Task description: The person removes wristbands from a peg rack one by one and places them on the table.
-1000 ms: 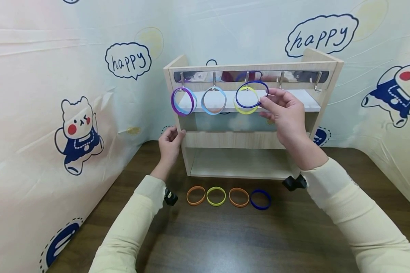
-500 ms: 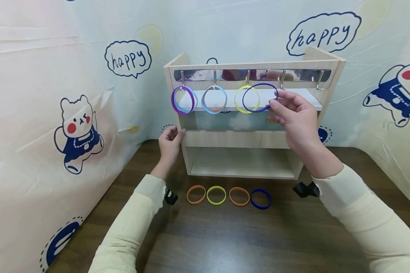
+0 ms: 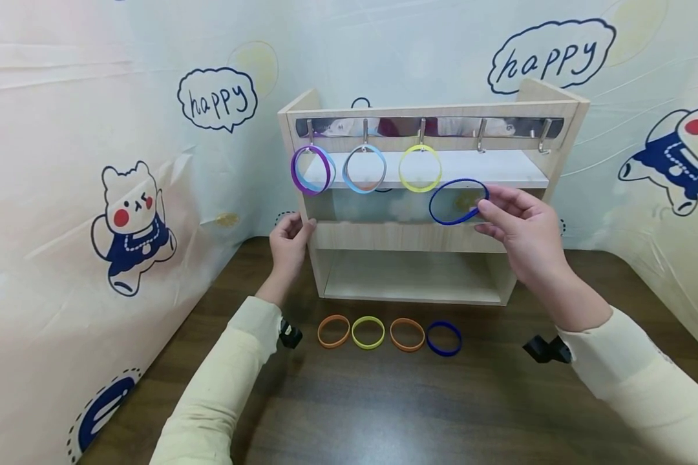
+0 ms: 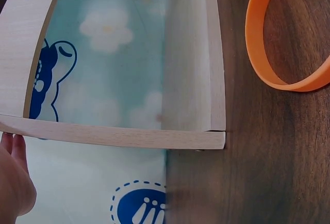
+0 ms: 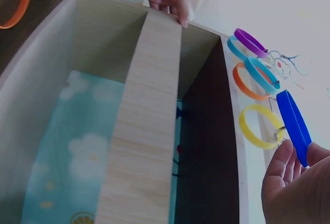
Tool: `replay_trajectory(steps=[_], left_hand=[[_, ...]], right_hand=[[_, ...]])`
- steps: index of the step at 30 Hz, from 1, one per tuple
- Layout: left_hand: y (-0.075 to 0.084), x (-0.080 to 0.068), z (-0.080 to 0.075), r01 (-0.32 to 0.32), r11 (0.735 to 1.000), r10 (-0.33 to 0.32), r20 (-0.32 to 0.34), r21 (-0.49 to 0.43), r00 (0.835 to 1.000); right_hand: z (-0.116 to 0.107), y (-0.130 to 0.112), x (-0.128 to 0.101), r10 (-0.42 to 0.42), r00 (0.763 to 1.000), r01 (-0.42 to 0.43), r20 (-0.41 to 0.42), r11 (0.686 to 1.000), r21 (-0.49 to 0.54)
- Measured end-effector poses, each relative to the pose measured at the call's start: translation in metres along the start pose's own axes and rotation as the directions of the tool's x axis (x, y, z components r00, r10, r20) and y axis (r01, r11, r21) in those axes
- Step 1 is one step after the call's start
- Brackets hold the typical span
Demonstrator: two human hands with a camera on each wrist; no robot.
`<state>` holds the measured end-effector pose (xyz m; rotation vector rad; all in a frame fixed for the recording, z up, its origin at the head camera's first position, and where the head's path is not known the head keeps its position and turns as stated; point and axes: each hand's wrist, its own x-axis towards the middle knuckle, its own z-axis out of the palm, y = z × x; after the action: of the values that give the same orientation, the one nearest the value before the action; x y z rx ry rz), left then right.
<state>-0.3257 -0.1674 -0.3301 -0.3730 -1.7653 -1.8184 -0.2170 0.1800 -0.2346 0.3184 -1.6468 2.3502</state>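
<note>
My right hand pinches a dark blue band in front of the wooden shelf, below its white top board and under the fourth hook. In the right wrist view the blue band stands edge-on above my right hand's fingertips. My left hand grips the shelf's left side panel. A purple-and-blue pair, a light blue band and a yellow band hang on the first three hooks.
Several bands lie in a row on the dark table before the shelf: orange, yellow, orange, blue. The fifth hook is bare, like the fourth. Printed curtains close in the back and both sides.
My right hand has carried the dark blue band from in front of the yellow band's hook to the right and down, below the top board. The left hand has stayed on the shelf.
</note>
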Motion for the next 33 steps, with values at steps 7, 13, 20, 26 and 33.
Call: replay_trajectory(steps=[7, 13, 20, 26, 33], left_hand=[[0.001, 0.001, 0.000, 0.003, 1.000, -0.003, 0.018, 0.011, 1.000], [0.001, 0.000, 0.000, 0.000, 1.000, -0.001, 0.014, 0.020, 1.000], [0.002, 0.001, 0.001, 0.009, 1.000, -0.009, 0.014, 0.012, 1.000], [0.001, 0.001, 0.000, 0.006, 1.000, -0.006, 0.009, -0.007, 1.000], [0.000, 0.000, 0.000, -0.009, 1.000, 0.010, 0.010, -0.010, 1.000]], right_hand=[[-0.015, 0.012, -0.012, 0.026, 0.999, -0.025, 0.019, 0.999, -0.047], [-0.025, 0.028, -0.022, 0.080, 0.997, -0.077, 0.023, 0.990, -0.117], [-0.038, 0.046, -0.031, 0.139, 0.990, -0.133, 0.023, 0.976, -0.173], [-0.050, 0.059, -0.037, 0.176, 0.983, -0.165, 0.054, 0.972, -0.166], [-0.065, 0.073, -0.043, 0.228, 0.973, -0.213, 0.029, 0.941, -0.262]])
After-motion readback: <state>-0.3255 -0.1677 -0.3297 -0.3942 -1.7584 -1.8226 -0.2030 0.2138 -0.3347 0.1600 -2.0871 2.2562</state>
